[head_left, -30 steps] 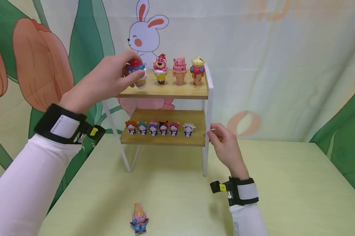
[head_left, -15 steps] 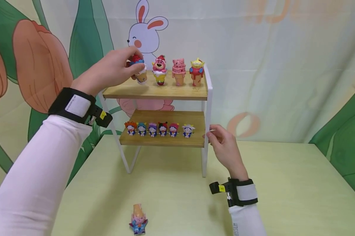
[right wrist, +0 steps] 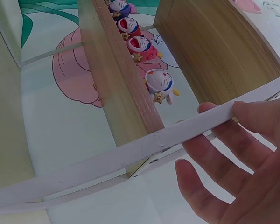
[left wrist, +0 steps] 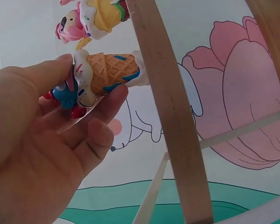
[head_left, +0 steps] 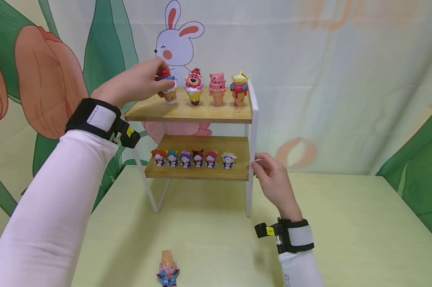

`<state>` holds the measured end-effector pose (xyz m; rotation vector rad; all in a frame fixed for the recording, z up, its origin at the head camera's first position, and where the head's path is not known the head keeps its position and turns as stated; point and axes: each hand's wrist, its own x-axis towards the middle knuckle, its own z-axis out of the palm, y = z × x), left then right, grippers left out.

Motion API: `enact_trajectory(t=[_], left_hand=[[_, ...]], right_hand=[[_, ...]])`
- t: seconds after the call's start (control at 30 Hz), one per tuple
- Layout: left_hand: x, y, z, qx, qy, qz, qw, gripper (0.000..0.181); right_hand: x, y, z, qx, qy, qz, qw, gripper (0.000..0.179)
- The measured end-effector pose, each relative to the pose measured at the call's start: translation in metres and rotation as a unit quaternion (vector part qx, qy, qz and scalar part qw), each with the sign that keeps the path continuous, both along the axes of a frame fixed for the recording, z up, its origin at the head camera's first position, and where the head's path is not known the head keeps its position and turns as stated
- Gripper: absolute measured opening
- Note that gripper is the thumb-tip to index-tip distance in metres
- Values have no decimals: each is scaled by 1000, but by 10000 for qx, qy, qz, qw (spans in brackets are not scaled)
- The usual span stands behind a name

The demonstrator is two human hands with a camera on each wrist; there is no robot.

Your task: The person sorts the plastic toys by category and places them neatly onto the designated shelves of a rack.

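Note:
My left hand (head_left: 133, 81) pinches an ice-cream-cone figurine (left wrist: 114, 72), with a blue character and red top over a waffle cone, between thumb and fingers. It is upright at the left of the upper shelf board (head_left: 201, 113); its base is partly hidden by the board's edge in the left wrist view, so I cannot tell whether it touches. To its right stand a pink bear cone figurine (head_left: 194, 87), a pink cone figurine (head_left: 217, 88) and a yellow-topped alien one (head_left: 239, 88). My right hand (head_left: 275, 181) grips the rack's white frame (right wrist: 196, 128) at lower-shelf height, thumb on one side and fingers behind.
Several small blue-and-white figurines with coloured hats line the lower shelf board (head_left: 198, 173); a white-hatted figurine (head_left: 228, 160) stands slightly apart at the right. Another cone figurine (head_left: 168, 268) lies on the pale table (head_left: 209, 243) near the front. A printed curtain (head_left: 327, 79) hangs behind.
My left hand has shifted slightly with the figurine, which lifted a little and then lowered toward the upper board. The right hand stays on the frame.

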<state>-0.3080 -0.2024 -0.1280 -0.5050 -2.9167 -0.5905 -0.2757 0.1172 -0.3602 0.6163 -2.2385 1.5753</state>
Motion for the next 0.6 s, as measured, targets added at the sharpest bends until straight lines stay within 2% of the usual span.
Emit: enact_trajectory(t=[0.2,0.6], left_hand=[[-5,-1,0,-11,-39,-77,10000,40],[-7,2,-4,151,54,-41,9999,52]], right_hand=[[-4,1,-3,4,-35,-33,10000,21],[-2,2,-3,30,16,-2,10000,21]])
